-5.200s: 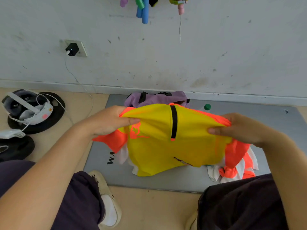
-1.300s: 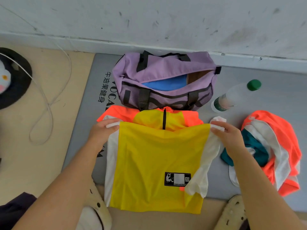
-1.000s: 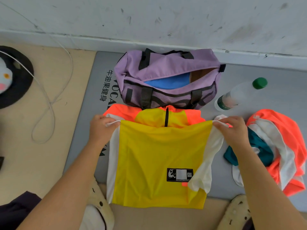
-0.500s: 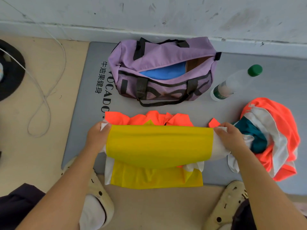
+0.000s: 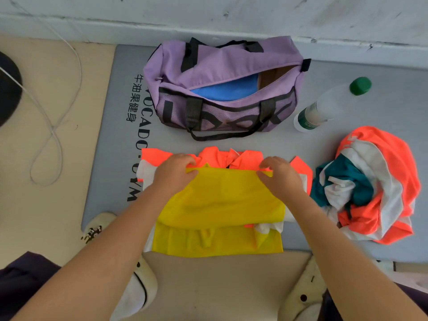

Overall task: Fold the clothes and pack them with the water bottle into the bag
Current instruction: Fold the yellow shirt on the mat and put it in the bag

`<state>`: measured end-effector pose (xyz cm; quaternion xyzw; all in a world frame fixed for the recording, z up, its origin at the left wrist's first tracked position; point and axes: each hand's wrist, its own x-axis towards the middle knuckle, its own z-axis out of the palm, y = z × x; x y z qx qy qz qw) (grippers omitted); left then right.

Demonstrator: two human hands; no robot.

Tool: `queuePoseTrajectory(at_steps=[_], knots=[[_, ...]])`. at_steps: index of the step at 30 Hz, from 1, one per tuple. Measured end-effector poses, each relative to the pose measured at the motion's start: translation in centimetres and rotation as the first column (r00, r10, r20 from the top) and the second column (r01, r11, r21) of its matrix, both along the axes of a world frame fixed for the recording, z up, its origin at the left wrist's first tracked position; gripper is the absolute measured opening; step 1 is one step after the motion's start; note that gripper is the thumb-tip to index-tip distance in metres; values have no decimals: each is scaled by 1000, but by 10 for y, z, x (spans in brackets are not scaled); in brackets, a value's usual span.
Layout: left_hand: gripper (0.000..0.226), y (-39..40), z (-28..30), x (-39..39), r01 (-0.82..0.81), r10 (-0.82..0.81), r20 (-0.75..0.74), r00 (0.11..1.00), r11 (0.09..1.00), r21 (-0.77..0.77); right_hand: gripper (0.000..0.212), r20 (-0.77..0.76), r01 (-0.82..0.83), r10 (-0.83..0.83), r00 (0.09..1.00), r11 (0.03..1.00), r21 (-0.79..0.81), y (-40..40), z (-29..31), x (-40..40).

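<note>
A yellow, orange and white jersey (image 5: 222, 205) lies folded on the grey mat (image 5: 111, 126) in front of me. My left hand (image 5: 174, 173) and my right hand (image 5: 279, 176) pinch the folded yellow edge at its far side, near the orange collar. Behind it stands the purple duffel bag (image 5: 220, 66), unzipped, with something blue inside. A clear water bottle (image 5: 328, 105) with a green cap lies to the right of the bag. A crumpled orange, white and teal garment (image 5: 379, 181) sits on the mat at the right.
The wall and its baseboard (image 5: 208, 31) run just behind the bag. A white cable (image 5: 46, 117) loops over the beige floor at the left, beside a black round object (image 5: 9, 89). My light clogs (image 5: 139, 293) stand at the mat's near edge.
The jersey was held up, then laid flat on the mat. Both hands have folded its lower half up toward the collar and moved inward along the folded edge.
</note>
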<state>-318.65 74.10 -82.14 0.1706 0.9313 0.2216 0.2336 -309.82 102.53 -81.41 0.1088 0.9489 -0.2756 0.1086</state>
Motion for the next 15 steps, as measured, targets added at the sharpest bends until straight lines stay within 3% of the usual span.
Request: queuePoseTrajectory(at_steps=[3, 7, 12, 15], knots=[[34, 3, -12, -2, -5, 23, 123, 992, 989, -150, 33, 226, -62, 61, 972, 998, -3, -4, -10, -2], [44, -5, -22, -12, 15, 74, 268, 960, 949, -315, 38, 283, -72, 58, 957, 997, 39, 1, -19, -4], [36, -12, -20, -20, 19, 31, 337, 941, 990, -143, 19, 320, -165, 153, 935, 986, 12, 12, -21, -6], [42, -23, -16, -15, 88, -4, 408, 913, 978, -188, 37, 394, -122, 137, 909, 991, -62, 18, -14, 2]])
